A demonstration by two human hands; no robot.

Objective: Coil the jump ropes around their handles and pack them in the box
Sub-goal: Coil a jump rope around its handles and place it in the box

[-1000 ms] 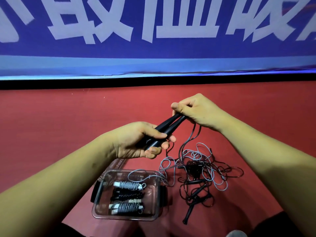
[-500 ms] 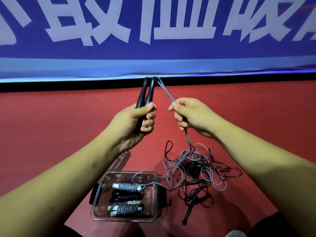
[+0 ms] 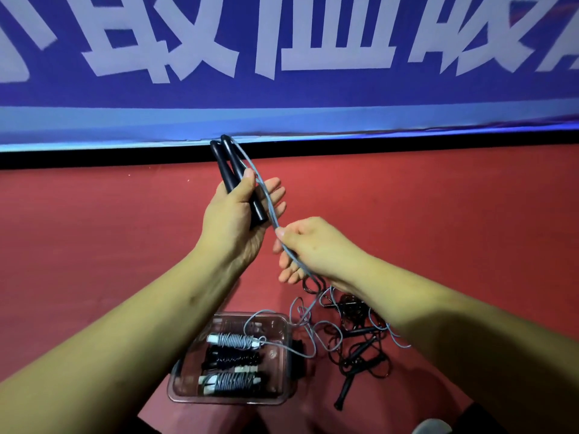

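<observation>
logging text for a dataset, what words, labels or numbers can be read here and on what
Blue banner: large white Chinese characters, tops cut off by the frame, not surely readable; one resembles "血".
Clear box, black handles, grey rope: no text visible.

Box [image 3: 232,401]: 3 coiled ropes [image 3: 233,360] cover its bottom.
Right rim: grey cord [image 3: 283,348] drapes across.
Right of box: rope tangle [image 3: 354,339].

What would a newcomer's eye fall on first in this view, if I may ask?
At centre, the left hand grips a pair of black handles raised while the right hand pinches their grey rope. Behind spans a blue banner; below, a clear box holds three coiled ropes beside a tangled pile.
</observation>
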